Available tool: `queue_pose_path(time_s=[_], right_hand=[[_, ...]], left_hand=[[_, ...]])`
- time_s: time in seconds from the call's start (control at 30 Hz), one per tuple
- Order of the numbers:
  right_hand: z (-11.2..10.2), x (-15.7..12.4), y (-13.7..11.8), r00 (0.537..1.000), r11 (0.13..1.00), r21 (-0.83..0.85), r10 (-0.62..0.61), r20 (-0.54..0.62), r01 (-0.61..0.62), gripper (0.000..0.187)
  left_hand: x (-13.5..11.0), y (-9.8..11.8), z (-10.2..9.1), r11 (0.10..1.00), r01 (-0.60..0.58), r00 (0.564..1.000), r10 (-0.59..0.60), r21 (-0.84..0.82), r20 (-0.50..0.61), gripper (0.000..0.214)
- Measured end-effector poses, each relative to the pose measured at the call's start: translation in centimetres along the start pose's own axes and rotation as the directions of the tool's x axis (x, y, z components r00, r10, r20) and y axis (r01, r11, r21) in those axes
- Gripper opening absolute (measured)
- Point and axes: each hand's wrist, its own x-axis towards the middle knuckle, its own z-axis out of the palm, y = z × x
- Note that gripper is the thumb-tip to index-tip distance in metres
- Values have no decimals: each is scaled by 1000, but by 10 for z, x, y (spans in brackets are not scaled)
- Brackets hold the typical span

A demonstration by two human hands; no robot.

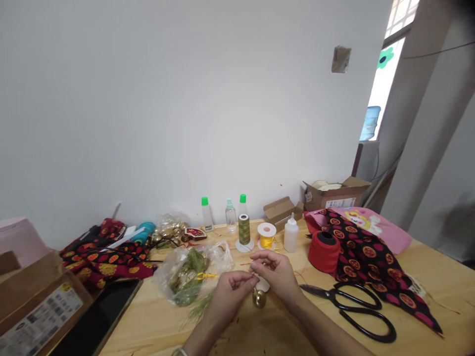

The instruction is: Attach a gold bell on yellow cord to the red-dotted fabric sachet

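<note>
My left hand (233, 295) and my right hand (277, 278) meet above the wooden table, thumbs and fingers pinched together on a thin red cord (253, 275). Just below my fingertips is a small round gold bell (259, 298); whether it hangs from the cord or rests on the table I cannot tell. Behind it, partly covered by my right hand, shows a white round piece (262, 285). Green tassel threads (200, 310) spread out beside my left wrist. A clear plastic bag (166, 274) with green tassels inside lies left of my left hand.
Black-handled scissors (356, 306) lie right of my right arm, near a red spool (324, 251) and patterned cloth (374, 257). An olive thread spool (244, 230), yellow cord spool (266, 236) and white squeeze bottle (291, 235) stand behind my hands. Cardboard boxes (40, 301) crowd the left.
</note>
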Motion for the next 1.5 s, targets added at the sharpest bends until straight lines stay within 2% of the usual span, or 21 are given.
queue_pose_path(time_s=[0.13, 0.3, 0.47, 0.7, 1.0, 1.23, 1.37, 1.5], right_hand=[[-1, 1, 1, 1000, 999, 45, 3, 29, -4, 19], [-2, 1, 3, 999, 999, 54, -1, 36, -1, 17], [-1, 1, 2, 1000, 1000, 22, 5, 18, -6, 15], [1, 0, -1, 999, 1000, -8, 26, -25, -26, 16], [2, -2, -1, 999, 999, -38, 34, -20, -34, 18], [0, -2, 0, 1000, 992, -125, 0, -18, -2, 21], [0, -3, 0, 997, 968, -245, -59, -40, 47, 18], [-1, -4, 2, 993, 956, -278, -106, -43, 90, 16]], left_hand=[[-2, 4, -2, 996, 13, 1000, -15, -91, -21, 27], [-4, 10, 0, 995, 19, 998, -25, -99, -62, 26], [-1, 9, 1, 991, 15, 999, -19, -135, -30, 26], [-1, 9, 4, 999, 7, 996, -11, -38, -86, 27], [-1, 10, 3, 1000, -9, 992, 8, -12, -122, 25], [-2, 15, 0, 999, -20, 979, 25, 28, -204, 21], [-1, 13, -3, 997, -52, 983, 60, 51, -176, 23], [-1, 10, -2, 997, -65, 980, 73, 53, -184, 25]])
